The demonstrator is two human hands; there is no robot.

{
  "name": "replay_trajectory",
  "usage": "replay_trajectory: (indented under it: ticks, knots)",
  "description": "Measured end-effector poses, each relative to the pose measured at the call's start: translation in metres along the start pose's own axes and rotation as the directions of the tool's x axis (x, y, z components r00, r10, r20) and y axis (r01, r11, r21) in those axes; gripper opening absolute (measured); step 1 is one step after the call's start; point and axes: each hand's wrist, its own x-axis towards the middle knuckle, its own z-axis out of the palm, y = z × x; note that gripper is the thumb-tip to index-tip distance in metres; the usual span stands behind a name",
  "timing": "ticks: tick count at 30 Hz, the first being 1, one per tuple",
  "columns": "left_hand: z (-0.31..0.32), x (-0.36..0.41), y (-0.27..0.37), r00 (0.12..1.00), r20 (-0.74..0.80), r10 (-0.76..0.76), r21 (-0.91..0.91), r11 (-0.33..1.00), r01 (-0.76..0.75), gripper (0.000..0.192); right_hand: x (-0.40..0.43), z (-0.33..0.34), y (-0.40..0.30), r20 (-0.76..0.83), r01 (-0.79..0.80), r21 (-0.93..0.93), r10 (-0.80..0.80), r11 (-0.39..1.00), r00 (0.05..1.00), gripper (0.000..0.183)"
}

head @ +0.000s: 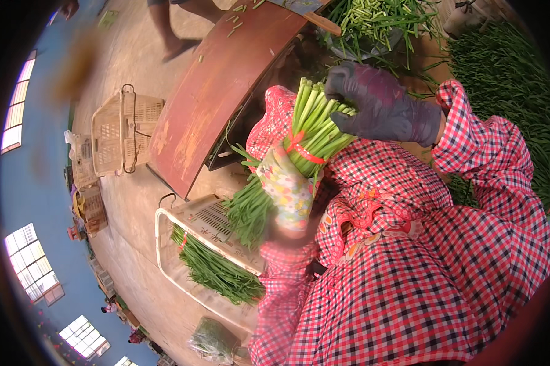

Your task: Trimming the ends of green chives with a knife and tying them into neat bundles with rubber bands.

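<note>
My left hand, in a flowered glove, grips a bunch of green vegetable stalks just below a red band. The pale cut ends point up and the leafy part hangs down behind the hand. At the upper right side of the bunch is my right hand, in a dark glove, its fingers curled beside the cut ends; whether they grip any stalks cannot be told. A white plastic basket at the lower left holds another banded green bunch.
A worn reddish board lies ahead, with a wooden-handled blade at its far end. Cut stalk pieces and a mass of greens are at the right. Another basket stands beyond; a person's leg is near the board.
</note>
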Motion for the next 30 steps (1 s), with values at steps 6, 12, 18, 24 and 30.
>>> replay_trajectory:
  ticks: [6,12,18,24,30]
  knots:
    - [0.005,0.001,-0.004,0.996,-0.056,0.070,-0.023,0.997,-0.071,0.110,0.004,-0.003,-0.006,-0.001,0.092,-0.483,-0.106,0.871,0.994,0.023]
    - [0.001,-0.002,-0.004,1.000,-0.005,0.009,0.019,1.000,-0.009,0.109,0.000,0.022,0.032,-0.176,0.154,-0.162,-0.182,0.975,0.967,0.018]
    - [0.002,0.003,-0.008,0.995,-0.099,0.006,-0.081,0.997,-0.014,0.099,-0.023,-0.030,0.116,-0.081,-0.326,-0.446,0.325,0.834,0.942,0.020]
    - [0.001,0.001,-0.018,0.985,0.019,-0.173,-0.253,0.952,0.172,0.081,-0.043,-0.032,0.089,0.066,-0.492,0.373,0.506,0.787,0.860,0.019]
    - [-0.005,0.000,-0.011,0.982,-0.002,-0.190,-0.152,0.970,0.188,0.085,-0.003,-0.031,0.005,-0.008,-0.126,0.532,0.153,0.837,0.988,0.021]
